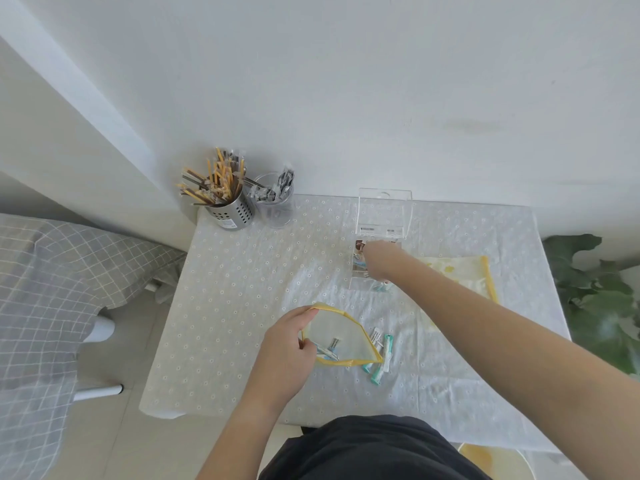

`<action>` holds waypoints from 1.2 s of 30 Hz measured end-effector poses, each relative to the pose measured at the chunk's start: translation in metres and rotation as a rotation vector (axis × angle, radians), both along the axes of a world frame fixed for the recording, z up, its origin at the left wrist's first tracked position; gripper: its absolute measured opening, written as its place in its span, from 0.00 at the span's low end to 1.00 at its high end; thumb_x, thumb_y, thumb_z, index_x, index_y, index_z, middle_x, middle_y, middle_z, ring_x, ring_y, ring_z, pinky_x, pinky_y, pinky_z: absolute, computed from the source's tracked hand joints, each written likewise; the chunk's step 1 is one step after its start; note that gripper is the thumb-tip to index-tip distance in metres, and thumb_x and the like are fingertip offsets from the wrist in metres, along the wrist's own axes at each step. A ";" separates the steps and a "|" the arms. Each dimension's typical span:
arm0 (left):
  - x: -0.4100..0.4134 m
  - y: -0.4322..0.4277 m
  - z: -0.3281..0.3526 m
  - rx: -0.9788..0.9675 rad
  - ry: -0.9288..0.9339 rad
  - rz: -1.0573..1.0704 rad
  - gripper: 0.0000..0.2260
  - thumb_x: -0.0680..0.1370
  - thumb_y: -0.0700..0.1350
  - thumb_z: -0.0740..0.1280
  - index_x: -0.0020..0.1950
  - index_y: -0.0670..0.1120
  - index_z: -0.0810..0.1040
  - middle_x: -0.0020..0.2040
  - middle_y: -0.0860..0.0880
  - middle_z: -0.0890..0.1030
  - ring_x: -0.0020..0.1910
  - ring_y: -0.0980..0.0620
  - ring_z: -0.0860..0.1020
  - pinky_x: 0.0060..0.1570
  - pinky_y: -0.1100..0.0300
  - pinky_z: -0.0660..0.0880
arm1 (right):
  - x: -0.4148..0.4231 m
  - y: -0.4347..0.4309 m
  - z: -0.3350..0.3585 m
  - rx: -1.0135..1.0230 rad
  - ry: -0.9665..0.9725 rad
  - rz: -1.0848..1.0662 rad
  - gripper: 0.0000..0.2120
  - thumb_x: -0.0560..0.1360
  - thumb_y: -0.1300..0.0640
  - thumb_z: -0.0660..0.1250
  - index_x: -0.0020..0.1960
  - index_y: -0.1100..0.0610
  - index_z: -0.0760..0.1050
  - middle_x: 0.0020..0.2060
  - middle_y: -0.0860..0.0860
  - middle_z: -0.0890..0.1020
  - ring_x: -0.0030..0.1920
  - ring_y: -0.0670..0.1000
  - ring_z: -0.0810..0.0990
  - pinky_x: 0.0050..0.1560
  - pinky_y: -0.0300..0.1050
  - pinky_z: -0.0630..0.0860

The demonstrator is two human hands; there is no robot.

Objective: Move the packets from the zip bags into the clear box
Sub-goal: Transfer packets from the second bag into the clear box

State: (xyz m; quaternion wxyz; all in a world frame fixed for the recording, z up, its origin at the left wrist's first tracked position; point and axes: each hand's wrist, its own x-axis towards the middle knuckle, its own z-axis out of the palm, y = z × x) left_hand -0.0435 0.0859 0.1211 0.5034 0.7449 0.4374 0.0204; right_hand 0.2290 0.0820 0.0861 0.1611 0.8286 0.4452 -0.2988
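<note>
On the surface [242, 306], near edge: teal packets [381, 358] lying loose, long axes running roughly toward and away from the body, just right of a yellow-rimmed zip bag [341, 336]. Left hand [287, 348] pinching the bag's rim, mouth held open. Right hand [379, 259] down inside the clear box [381, 216], lid raised; grip state impossible to tell. Second bag [460, 271] flat beyond.

View: one head-worn wide-angle camera
Facing: forward and steeply down onto the table [242, 306]
Nearness: close above both forearms; wall [346, 81] fills the upper frame
Shared: nothing, single view
</note>
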 end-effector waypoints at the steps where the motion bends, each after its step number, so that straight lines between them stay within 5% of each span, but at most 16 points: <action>1: 0.000 0.000 0.000 0.009 0.000 -0.007 0.27 0.80 0.32 0.63 0.77 0.52 0.76 0.74 0.63 0.74 0.47 0.55 0.81 0.63 0.55 0.81 | 0.000 0.001 0.001 0.006 0.002 0.002 0.08 0.76 0.73 0.61 0.46 0.61 0.72 0.31 0.51 0.69 0.34 0.51 0.73 0.31 0.40 0.69; 3: 0.000 -0.001 0.000 0.022 -0.001 -0.017 0.27 0.80 0.32 0.63 0.77 0.52 0.76 0.74 0.63 0.74 0.53 0.47 0.81 0.64 0.53 0.81 | 0.000 0.002 0.002 0.040 0.012 -0.004 0.08 0.76 0.72 0.61 0.48 0.61 0.74 0.32 0.50 0.69 0.36 0.51 0.74 0.33 0.40 0.70; 11: -0.004 -0.007 0.005 0.053 -0.036 -0.056 0.27 0.81 0.33 0.64 0.77 0.52 0.76 0.74 0.63 0.74 0.43 0.63 0.79 0.54 0.68 0.79 | 0.006 -0.010 -0.006 0.198 0.056 -0.174 0.17 0.77 0.67 0.62 0.31 0.58 0.66 0.28 0.51 0.70 0.29 0.52 0.71 0.30 0.41 0.68; 14: -0.005 -0.010 0.009 0.067 -0.029 -0.062 0.27 0.81 0.33 0.64 0.78 0.52 0.75 0.74 0.62 0.74 0.46 0.57 0.80 0.53 0.70 0.79 | 0.006 -0.023 -0.003 0.264 0.087 -0.218 0.11 0.77 0.65 0.62 0.40 0.66 0.80 0.34 0.57 0.81 0.34 0.55 0.77 0.36 0.45 0.75; 17: -0.004 -0.012 0.013 0.070 -0.029 -0.053 0.27 0.81 0.32 0.64 0.78 0.52 0.74 0.75 0.62 0.74 0.41 0.64 0.79 0.50 0.68 0.79 | 0.002 -0.032 0.016 0.355 0.142 -0.219 0.11 0.77 0.62 0.63 0.49 0.63 0.85 0.46 0.58 0.86 0.44 0.58 0.85 0.41 0.48 0.81; 25: -0.005 -0.023 0.027 0.101 -0.080 -0.065 0.28 0.81 0.32 0.64 0.77 0.55 0.76 0.73 0.65 0.73 0.36 0.63 0.78 0.43 0.68 0.78 | -0.081 -0.093 0.109 0.322 0.627 -0.146 0.09 0.79 0.54 0.67 0.49 0.55 0.85 0.35 0.49 0.88 0.33 0.44 0.87 0.43 0.40 0.85; 30: -0.009 -0.030 0.029 0.103 -0.060 -0.026 0.28 0.81 0.32 0.66 0.77 0.56 0.75 0.74 0.65 0.73 0.39 0.66 0.79 0.47 0.66 0.80 | -0.109 -0.108 0.107 0.350 0.564 -0.158 0.09 0.79 0.56 0.64 0.51 0.54 0.83 0.36 0.50 0.88 0.33 0.46 0.87 0.39 0.39 0.82; 33: -0.014 -0.030 0.026 0.101 -0.053 -0.028 0.29 0.81 0.31 0.64 0.78 0.54 0.74 0.75 0.63 0.73 0.36 0.63 0.78 0.46 0.66 0.79 | -0.076 -0.103 0.082 0.479 0.490 -0.374 0.08 0.78 0.55 0.65 0.46 0.54 0.83 0.33 0.49 0.86 0.32 0.49 0.86 0.33 0.40 0.79; 36: -0.020 -0.030 0.023 0.089 -0.036 -0.016 0.28 0.81 0.32 0.64 0.79 0.52 0.74 0.75 0.63 0.72 0.37 0.65 0.78 0.51 0.65 0.79 | -0.032 -0.085 0.040 0.543 0.305 -0.501 0.08 0.79 0.56 0.65 0.46 0.51 0.82 0.42 0.49 0.85 0.39 0.51 0.83 0.47 0.48 0.82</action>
